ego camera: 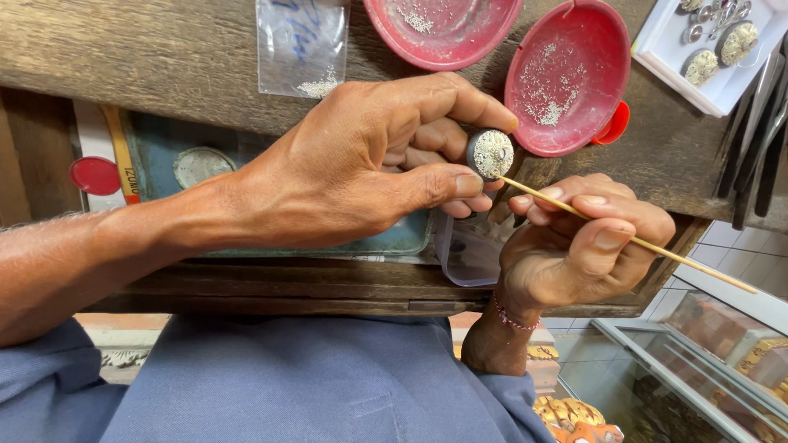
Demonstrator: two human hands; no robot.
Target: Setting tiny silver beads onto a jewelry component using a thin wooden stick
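- The left hand (361, 164) has its thumb and forefinger clamped on a small round grey disc with a pale, grainy glittering face (491, 153), held upright just over the front edge of the worn wooden bench (164, 57).
- The right hand (587, 246) pinches a thin, pale wooden stick (632, 240) between thumb and curled fingers; the stick's tip touches the lower edge of the disc, and its long end juts out toward the right, past the bench.
- Just above the disc sit 2 shallow red plastic dishes dusted with pale grains (566, 78), the nearer rim close to the left forefinger.
- A clear plastic bag with a little pale powder (302, 45) lies left of them.
- A white tray of round metal pieces (714, 49) sits at the upper right corner, with dark metal tools (759, 139) beside it.
- Under the hands, an open drawer (328, 283) leaves little room.
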